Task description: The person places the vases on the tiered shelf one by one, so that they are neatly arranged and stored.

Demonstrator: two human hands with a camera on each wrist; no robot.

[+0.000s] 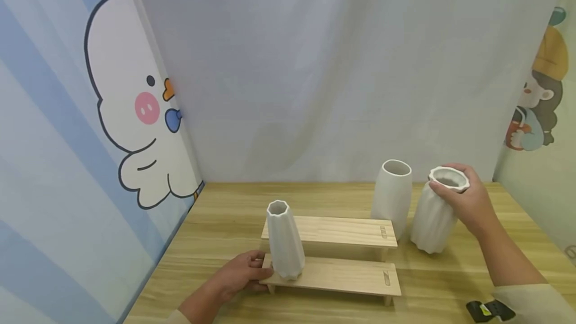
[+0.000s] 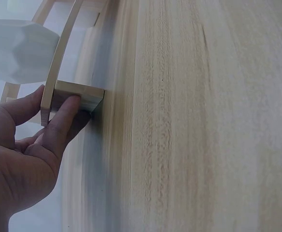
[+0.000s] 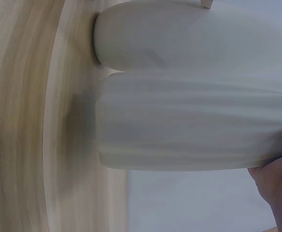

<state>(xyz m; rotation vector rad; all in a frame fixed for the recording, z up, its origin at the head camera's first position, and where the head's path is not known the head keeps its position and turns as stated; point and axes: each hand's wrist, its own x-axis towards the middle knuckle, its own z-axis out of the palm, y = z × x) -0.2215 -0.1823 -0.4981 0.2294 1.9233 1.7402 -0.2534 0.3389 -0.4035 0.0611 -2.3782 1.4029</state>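
My right hand [image 1: 470, 199] grips a white fluted vase [image 1: 433, 221] around its neck, just below the scalloped rim. In the right wrist view the base of this fluted vase [image 3: 179, 123] hangs a little off the tabletop, with a shadow beneath. My left hand [image 1: 240, 274] pinches the left end of the low front tier of a wooden two-step stand [image 1: 346, 275]; in the left wrist view the thumb lies on the board and the fingers [image 2: 63, 121] reach under it by the leg. A slim white vase [image 1: 285, 244] stands upright on that tier's left end.
A smooth white vase [image 1: 392, 194] stands behind the right end of the stand's higher rear tier [image 1: 333, 230], close beside the fluted vase. A grey curtain [image 1: 337, 89] closes off the back of the wooden table [image 1: 216, 229]. Printed cloth walls [image 1: 130, 64] stand at both sides.
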